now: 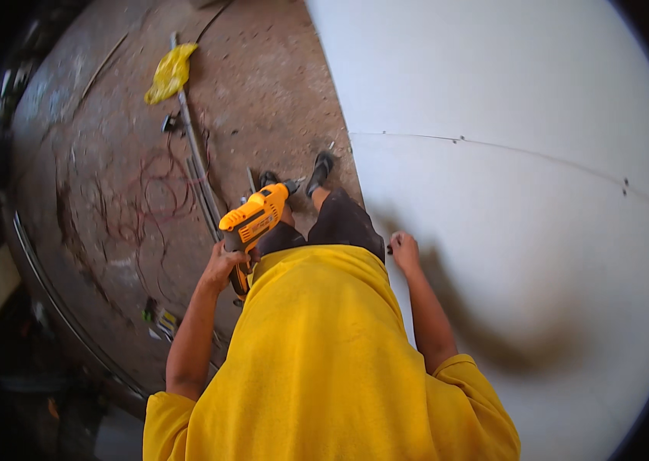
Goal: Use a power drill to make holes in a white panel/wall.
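My left hand point(227, 261) grips an orange-and-black power drill point(255, 211) beside my left hip, its bit end pointing away from me toward my feet. My right hand point(405, 247) hangs at my right hip with curled fingers around something small and dark that I cannot make out. Just beside it stands or lies a large white board point(509, 92), with a seam and small dark fastener dots across it. My shadow falls on the board.
Long metal bars point(195, 154) lie on the dirty concrete floor point(255, 92) to my left, under a crumpled yellow bag point(171, 73). Red cables point(155, 184) tangle nearby. Small tools point(162, 319) and a curved metal edge point(40, 276) are farther left.
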The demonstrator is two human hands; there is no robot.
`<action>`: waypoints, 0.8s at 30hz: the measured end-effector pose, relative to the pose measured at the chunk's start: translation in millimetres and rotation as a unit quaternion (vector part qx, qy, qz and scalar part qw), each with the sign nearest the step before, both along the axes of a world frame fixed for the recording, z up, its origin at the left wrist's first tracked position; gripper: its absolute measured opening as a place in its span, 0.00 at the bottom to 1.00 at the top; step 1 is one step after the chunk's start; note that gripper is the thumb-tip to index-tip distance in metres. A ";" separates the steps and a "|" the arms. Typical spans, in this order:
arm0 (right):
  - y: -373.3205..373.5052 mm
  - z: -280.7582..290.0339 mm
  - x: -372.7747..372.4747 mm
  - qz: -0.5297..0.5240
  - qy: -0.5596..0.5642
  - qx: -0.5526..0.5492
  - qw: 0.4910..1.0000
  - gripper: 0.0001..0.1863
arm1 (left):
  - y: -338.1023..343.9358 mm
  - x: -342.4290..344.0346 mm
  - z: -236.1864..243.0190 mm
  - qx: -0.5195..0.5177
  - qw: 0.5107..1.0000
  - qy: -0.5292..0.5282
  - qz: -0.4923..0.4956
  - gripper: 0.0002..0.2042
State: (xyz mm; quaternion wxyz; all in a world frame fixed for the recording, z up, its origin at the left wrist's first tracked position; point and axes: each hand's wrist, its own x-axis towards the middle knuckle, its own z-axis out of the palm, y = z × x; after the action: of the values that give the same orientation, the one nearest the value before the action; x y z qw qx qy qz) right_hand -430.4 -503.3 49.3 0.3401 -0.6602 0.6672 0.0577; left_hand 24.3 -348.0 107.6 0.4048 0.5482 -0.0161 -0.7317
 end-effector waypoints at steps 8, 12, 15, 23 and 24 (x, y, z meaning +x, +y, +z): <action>154.1 22.0 -36.0 -0.499 -0.107 0.067 0.857 0.08 | 13.9 9.8 -38.6 0.079 0.991 0.107 -0.017 0.16; 187.5 29.9 -64.1 -0.634 -0.193 0.070 0.745 0.07 | 12.7 8.1 -27.7 0.086 0.990 0.115 -0.014 0.17; 186.0 53.5 -70.2 -0.639 -0.239 0.039 0.730 0.08 | 8.2 12.5 -18.7 0.121 0.987 0.102 -0.005 0.17; 204.3 146.0 -65.0 -0.614 -0.226 0.031 0.755 0.12 | -14.1 -15.6 58.0 0.113 0.991 0.042 -0.059 0.17; 205.1 173.2 -56.5 -0.613 -0.217 0.034 0.759 0.12 | -21.6 -12.1 81.0 0.087 0.992 0.026 -0.091 0.17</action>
State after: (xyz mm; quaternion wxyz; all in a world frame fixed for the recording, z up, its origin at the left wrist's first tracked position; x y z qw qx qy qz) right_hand -486.9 -298.2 222.5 0.4609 -0.0931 0.8352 -0.2853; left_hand 12.2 -369.7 188.7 0.2874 0.5582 0.0079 -0.7783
